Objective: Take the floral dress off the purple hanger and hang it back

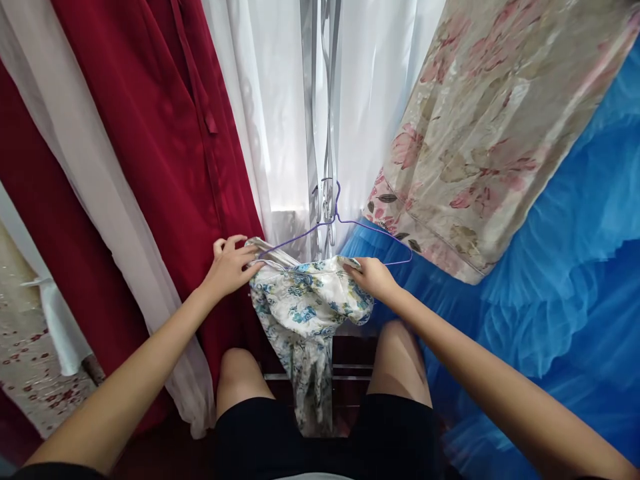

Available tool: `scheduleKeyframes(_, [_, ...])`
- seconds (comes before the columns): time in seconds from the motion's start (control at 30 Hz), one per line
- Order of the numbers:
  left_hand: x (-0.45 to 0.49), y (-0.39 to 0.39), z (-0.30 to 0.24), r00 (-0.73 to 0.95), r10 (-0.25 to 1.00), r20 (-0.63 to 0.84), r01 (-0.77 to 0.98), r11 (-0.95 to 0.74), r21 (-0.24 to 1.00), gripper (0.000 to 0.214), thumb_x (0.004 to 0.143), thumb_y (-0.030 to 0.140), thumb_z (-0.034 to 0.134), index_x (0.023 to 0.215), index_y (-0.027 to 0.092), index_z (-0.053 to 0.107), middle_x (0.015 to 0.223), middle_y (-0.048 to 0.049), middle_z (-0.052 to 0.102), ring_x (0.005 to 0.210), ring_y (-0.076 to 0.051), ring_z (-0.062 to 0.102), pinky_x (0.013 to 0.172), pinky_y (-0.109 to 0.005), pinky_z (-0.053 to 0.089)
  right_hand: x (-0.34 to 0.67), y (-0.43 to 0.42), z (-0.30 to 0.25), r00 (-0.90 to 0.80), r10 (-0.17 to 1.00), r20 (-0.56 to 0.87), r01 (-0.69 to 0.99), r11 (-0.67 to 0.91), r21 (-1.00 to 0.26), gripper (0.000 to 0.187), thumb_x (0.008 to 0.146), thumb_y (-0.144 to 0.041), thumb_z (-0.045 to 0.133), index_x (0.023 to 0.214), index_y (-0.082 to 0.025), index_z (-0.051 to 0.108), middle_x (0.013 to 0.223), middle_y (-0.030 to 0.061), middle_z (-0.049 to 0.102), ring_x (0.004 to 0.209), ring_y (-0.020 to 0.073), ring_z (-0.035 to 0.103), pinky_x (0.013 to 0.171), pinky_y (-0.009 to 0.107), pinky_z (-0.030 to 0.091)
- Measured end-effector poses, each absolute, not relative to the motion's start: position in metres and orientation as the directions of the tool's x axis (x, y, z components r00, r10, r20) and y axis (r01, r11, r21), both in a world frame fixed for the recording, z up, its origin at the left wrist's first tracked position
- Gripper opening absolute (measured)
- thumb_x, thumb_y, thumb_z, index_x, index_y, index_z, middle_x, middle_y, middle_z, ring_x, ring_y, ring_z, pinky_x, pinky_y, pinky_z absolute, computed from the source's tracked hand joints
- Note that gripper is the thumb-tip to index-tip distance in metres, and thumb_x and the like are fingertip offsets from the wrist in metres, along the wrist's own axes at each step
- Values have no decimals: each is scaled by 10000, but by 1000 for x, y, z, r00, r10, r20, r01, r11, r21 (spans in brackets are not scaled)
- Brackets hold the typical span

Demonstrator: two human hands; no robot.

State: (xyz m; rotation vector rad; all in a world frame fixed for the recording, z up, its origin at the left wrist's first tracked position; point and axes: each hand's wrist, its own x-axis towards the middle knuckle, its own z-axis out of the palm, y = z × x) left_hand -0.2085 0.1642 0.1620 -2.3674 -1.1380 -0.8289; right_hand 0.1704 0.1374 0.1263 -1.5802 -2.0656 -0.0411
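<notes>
A white garment with a blue floral print [310, 303] hangs in front of me, its lower part drooping between my knees. My left hand [233, 265] pinches its upper left edge, close to the left end of a purple wire hanger [337, 219]. That end of the hanger lies inside the garment's opening. My right hand [373, 277] grips the top edge on the other side, fingers closed on the cloth. The hanger's right end sticks out bare above and beyond my right hand. Its hook points up in front of shiny grey ribbons [327, 120].
Dark red cloth [165, 147] and a pale sheer panel [107, 173] hang on the left. White curtains [280, 100] are straight ahead. To the right hang a beige floral garment [465, 153] and ruffled blue tulle [550, 313]. Metal bars [350, 372] run low between my knees.
</notes>
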Motion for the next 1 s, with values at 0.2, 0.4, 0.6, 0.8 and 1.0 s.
scheduleKeyframes(0.2, [-156,149,182,504,496,707,635,-768,85,243,937,391,579,904,190,710,1185,-102,695,1142,-271,614,1012,-406,446,156,112,124,-218,880,422,868,372,-328,312,978,-388,524,801,-188,686,740,90,705,709,213,631,614,279,332])
scheduleKeyframes(0.4, [-118,144,190,292,463,837,722,-681,125,241,906,369,636,1059,183,632,1034,-60,623,934,-209,632,836,-300,491,199,94,124,-224,818,530,673,523,-523,644,834,-269,674,1445,-210,477,821,6,685,699,188,610,675,274,413])
scheduleKeyframes(0.6, [-118,149,189,295,508,809,749,-649,134,238,951,404,579,938,198,697,952,-50,641,855,-195,632,805,-293,474,262,110,135,-5,777,630,674,468,-572,687,772,-210,665,1431,-83,517,797,30,671,687,187,601,706,311,457])
scheduleKeyframes(0.8, [-142,153,193,157,579,800,750,-597,285,311,880,468,649,1026,196,691,1050,-57,661,891,-201,614,816,-301,465,279,100,183,-157,939,306,458,344,-820,195,704,-287,797,794,-120,753,741,54,723,749,231,668,722,339,518])
scheduleKeyframes(1.0, [-174,171,161,158,835,528,376,-545,750,469,816,592,669,987,158,717,906,-56,711,814,-207,613,725,-278,465,263,86,175,-183,981,70,-103,51,-993,327,712,-420,810,845,-128,745,791,109,767,778,291,750,721,409,586])
